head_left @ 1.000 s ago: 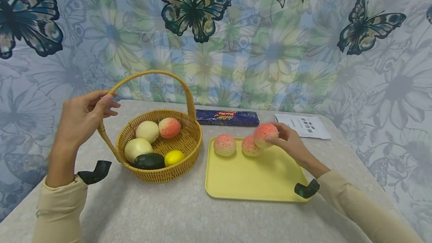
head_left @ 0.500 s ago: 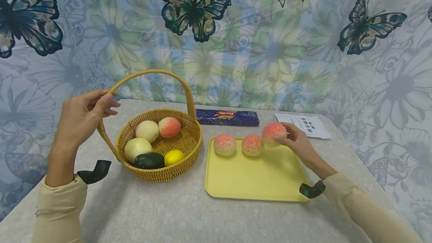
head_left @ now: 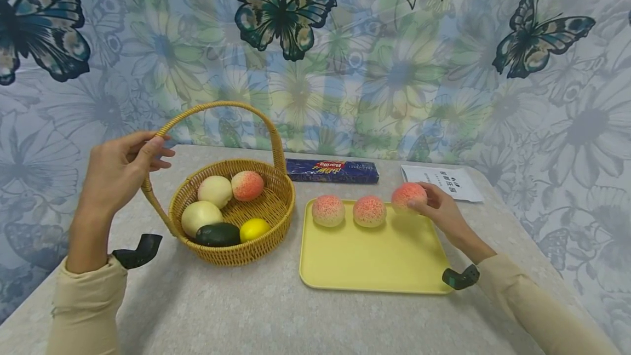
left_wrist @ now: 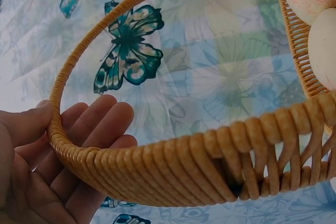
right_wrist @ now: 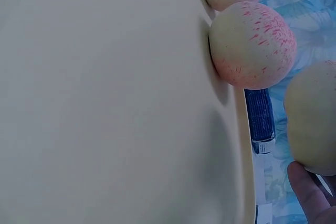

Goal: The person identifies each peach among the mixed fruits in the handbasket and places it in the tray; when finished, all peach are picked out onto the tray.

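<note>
Right hand (head_left: 439,207) cupping peach (head_left: 408,196) at tray (head_left: 370,262) back edge, left hand (head_left: 115,171) fingers curled round basket (head_left: 231,251) handle (head_left: 217,107)

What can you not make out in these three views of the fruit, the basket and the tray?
- Head view: print on the white paper sheet, too small.
- Head view: underside of the third pink speckled peach, hidden by the right hand.
- Left wrist view: the woven wicker basket, cut off by frame edges.

head view high, wrist views close, tray (head_left: 365,267) shared
</note>
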### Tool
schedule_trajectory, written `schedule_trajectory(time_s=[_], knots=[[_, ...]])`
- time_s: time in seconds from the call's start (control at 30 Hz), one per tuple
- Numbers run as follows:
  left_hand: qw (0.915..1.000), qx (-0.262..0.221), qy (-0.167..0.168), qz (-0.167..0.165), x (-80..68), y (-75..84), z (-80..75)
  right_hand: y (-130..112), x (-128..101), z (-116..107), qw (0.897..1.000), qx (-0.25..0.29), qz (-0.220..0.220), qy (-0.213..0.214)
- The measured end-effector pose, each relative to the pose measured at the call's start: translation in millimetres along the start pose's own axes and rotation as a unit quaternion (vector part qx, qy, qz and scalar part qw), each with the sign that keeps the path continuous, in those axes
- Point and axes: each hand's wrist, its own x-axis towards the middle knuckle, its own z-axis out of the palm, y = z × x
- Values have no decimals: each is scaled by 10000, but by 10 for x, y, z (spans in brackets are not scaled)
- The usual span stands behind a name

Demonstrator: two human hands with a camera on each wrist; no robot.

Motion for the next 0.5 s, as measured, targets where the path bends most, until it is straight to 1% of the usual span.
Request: schedule_trajectory(time_s=[0.13,0.23,0.5], knots=[[10000,13,7,-24,-1,-2,-1,24,-18,-19,10000,-46,-5,21],[10000,19,3,-37,-2,-1,-2,51,-33,-29,9999,-78,96,27],[10000,26,-2,-36,-6,2,-5,186,-26,-25,9997,-137,215,28]])
